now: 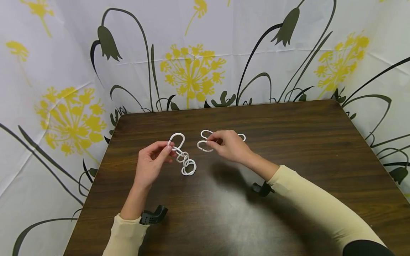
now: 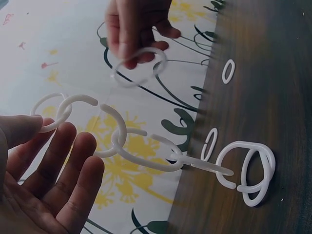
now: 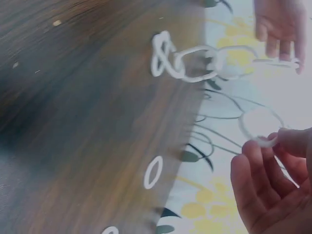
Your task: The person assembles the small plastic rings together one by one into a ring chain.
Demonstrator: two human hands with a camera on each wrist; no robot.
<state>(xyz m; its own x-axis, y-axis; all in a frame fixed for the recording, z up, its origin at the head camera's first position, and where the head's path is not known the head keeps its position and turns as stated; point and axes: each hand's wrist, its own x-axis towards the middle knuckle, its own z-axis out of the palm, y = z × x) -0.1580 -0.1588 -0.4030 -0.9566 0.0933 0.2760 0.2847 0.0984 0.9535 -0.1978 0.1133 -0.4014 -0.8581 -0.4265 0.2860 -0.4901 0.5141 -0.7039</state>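
Note:
My left hand [image 1: 152,161] pinches the end link of a chain of white plastic links [image 1: 185,156] between thumb and fingertips. Several links hang joined below it, and the lowest ones rest bunched on the table. To the right, my right hand [image 1: 230,145] pinches one loose white link [image 2: 141,51], held above the table and apart from the chain. That link has a small gap in its loop. Beyond the right hand lie two more loose links, one [image 1: 201,134] partly behind the fingers and the other [image 1: 245,137] just past the knuckles.
The dark wood-grain table [image 1: 304,142] has its far edge against a white curtain [image 1: 243,39] with yellow and dark green flower prints. Black wrist devices [image 1: 153,215] sit under both forearms, over cream sleeves [image 1: 315,201].

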